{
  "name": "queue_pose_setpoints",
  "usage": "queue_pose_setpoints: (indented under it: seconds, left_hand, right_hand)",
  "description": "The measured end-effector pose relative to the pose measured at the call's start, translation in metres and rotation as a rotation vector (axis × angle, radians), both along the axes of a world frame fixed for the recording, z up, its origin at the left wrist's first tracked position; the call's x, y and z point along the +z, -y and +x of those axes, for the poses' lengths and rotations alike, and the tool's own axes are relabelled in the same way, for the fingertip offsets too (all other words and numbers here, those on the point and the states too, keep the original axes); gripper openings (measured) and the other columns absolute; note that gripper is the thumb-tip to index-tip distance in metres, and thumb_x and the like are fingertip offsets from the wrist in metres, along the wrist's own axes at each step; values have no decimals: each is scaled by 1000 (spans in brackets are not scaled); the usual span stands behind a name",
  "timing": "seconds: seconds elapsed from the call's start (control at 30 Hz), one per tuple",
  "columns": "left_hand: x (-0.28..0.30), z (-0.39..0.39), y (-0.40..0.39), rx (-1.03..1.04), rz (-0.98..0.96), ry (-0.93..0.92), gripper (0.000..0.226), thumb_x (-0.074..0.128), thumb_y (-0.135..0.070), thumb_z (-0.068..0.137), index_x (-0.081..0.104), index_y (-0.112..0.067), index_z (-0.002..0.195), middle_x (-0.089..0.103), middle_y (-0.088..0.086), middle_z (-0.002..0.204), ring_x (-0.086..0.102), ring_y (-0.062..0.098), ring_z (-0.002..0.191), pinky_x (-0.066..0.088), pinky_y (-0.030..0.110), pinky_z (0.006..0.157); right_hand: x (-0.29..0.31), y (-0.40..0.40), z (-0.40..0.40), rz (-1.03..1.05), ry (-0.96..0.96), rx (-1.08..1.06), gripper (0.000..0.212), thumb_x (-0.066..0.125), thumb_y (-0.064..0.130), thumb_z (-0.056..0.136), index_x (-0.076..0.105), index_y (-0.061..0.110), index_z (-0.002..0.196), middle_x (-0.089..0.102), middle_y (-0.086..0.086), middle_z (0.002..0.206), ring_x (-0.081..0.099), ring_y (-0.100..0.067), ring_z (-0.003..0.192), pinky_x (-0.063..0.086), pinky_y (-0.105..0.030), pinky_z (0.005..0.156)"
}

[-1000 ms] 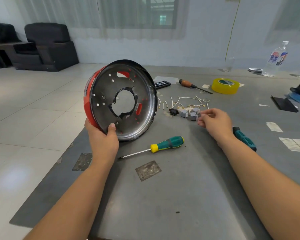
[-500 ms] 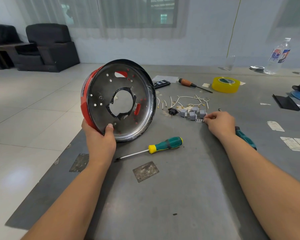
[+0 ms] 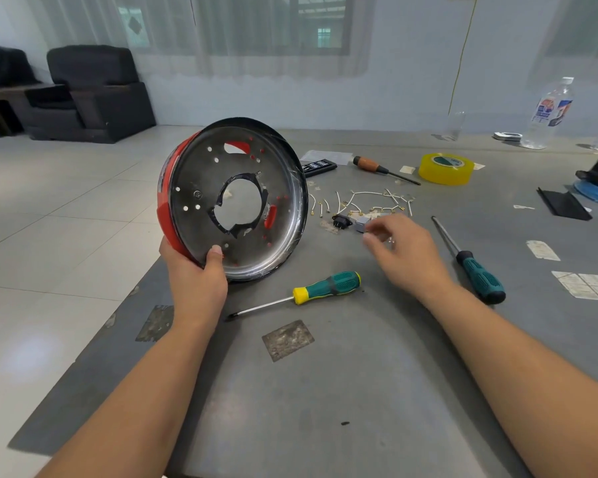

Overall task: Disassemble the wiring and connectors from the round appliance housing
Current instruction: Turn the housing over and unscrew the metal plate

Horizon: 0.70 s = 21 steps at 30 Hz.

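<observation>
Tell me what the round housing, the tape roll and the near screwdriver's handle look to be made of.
Round housing: bare sheet metal inside, dull grey with a shinier rim and punched holes; the outer wall is glossy red, paint or plastic, unclear. Tape roll: translucent yellow plastic film, glossy. Near screwdriver: moulded handle, likely plastic with a rubbery teal grip, judging by the textured patch, and a yellow collar.

Right hand (image 3: pixel 406 251) now lifted off the grey table (image 3: pixel 325 391), drawn nearer and a little left of where it pressed beside the grey connectors (image 3: pixel 361 224) half a second ago. Fingers loosely curled, blurred; whether anything is held cannot be told. Long dark-green screwdriver (image 3: pixel 470 262), earlier half hidden behind that hand, now showing shaft and handle in full to its right.
</observation>
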<state>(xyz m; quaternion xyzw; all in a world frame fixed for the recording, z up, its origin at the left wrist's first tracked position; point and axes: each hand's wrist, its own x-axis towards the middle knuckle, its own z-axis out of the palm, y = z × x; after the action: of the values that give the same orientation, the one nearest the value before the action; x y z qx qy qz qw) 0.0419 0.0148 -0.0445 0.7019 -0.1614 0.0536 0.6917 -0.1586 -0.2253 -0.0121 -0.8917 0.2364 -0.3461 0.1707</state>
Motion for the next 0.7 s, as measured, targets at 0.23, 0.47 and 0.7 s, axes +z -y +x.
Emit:
queue_pose_setpoints:
  seconds: [0.23, 0.47, 0.7]
  left_hand:
    - [-2, 4, 0, -9, -13, -43, 66, 67, -20, 100, 31, -26, 154, 56, -5, 137, 59, 24, 126, 53, 57, 108]
    - [-4, 9, 1, -10, -32, -130, 65, 68, -22, 100, 31, -28, 153, 59, -1, 137, 63, 32, 125, 54, 60, 105]
    - [-3, 10, 0, -19, -47, -172, 64, 68, -23, 100, 31, -33, 151, 59, -2, 139, 63, 33, 125, 56, 60, 103]
  right_hand:
    - [-10, -65, 6, -272, -443, 408, 45, 50, 56, 99, 58, 35, 138, 60, 9, 126, 54, -15, 115, 43, -36, 98]
    - [-4, -53, -5, -365, -492, 320, 35, 51, 48, 101, 62, 35, 132, 60, 7, 117, 58, -18, 105, 43, -31, 78]
    - [10, -28, -21, -252, -518, -35, 32, 47, 52, 99, 57, 32, 122, 51, 9, 117, 59, -18, 104, 48, -33, 67]
